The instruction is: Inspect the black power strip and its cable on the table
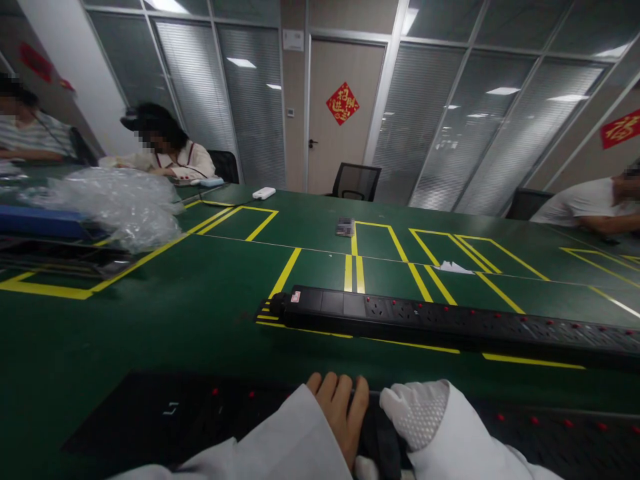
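Centrally, along the lower edge of the frame, the bare left hand (pixel 337 413) lies across the near power strip (pixel 205 420), a long black casing that spans lower left to lower right on the green tabletop (pixel 200 333). Its fingers are side by side and slightly bent, with the tips at the casing's far edge; the thumb is not distinguishable. Just to its right, the right hand (pixel 416 408), in a white textured glove, is curled inward. A dark piece (pixel 384 440) occupies the gap between the two hands; it is blurred and partly covered, so whether either hand grips it or merely rests against it cannot be told.

For sound handling, the left fingers should bear evenly on the casing, since so long a body would probably turn or slide if pressed at one point. The right hand is best used with small, controlled effort close to that support. The loose white sleeves (pixel 280 433) merit care, as a cuff could catch on the red switches (pixel 535 421). At centre right, the far power strip (pixel 450 327) lies apart from both hands, beside yellow tape (pixel 533 361); swinging the nearer casing into it should be avoided.
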The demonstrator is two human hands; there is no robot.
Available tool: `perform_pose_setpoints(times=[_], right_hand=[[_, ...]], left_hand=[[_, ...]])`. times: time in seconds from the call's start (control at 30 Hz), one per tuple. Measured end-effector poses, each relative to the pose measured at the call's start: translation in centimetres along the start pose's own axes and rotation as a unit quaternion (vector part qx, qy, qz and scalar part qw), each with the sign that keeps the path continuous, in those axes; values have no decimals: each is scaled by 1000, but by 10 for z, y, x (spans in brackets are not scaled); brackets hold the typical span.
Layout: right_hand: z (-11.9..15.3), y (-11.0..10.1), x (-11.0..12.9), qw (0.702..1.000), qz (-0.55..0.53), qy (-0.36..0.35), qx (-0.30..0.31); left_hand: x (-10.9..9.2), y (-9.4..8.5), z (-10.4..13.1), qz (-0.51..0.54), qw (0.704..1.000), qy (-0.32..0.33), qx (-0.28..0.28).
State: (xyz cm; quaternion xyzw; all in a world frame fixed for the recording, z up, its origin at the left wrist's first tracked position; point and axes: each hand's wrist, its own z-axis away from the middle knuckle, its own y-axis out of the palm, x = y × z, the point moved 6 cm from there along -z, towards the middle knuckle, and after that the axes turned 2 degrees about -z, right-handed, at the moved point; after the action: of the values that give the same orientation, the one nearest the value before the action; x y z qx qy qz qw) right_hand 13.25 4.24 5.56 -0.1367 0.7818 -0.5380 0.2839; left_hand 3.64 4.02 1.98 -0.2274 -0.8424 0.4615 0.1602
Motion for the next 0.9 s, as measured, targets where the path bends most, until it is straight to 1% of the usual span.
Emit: perform_pose_setpoints(times=[0.13,0.23,0.3,0.4,0.53,0.63,0.7,0.77,0.83,0.9], right_hand=[[1,5,0,1000,16,5,10],[3,11,0,1000,4,14,-9],[4,15,0,999,-1,26,-25],[4,19,1,999,2,39,-32],[3,12,1,998,1,44,-51],[2,6,0,999,-12,38,-35],[1,3,-1,999,-16,27,-35],[1,0,-1,998,-10,23,-58],[1,-1,-2,997,-14,20,-72],[2,0,-3,997,-27,21,-73]], left_hand=[[0,2,0,-7,1000,-3,0],[1,2,1,2,1000,-3,-7],[0,2,1,5,1000,5,-1],[1,2,0,-2,1000,11,10],[2,1,0,4,1000,11,25],[1,1,1,4,999,18,36],[1,2,2,-3,999,15,29],[1,4,2,-7,1000,12,20],[1,6,3,-7,1000,11,12],[1,7,3,-6,1000,12,-2]])
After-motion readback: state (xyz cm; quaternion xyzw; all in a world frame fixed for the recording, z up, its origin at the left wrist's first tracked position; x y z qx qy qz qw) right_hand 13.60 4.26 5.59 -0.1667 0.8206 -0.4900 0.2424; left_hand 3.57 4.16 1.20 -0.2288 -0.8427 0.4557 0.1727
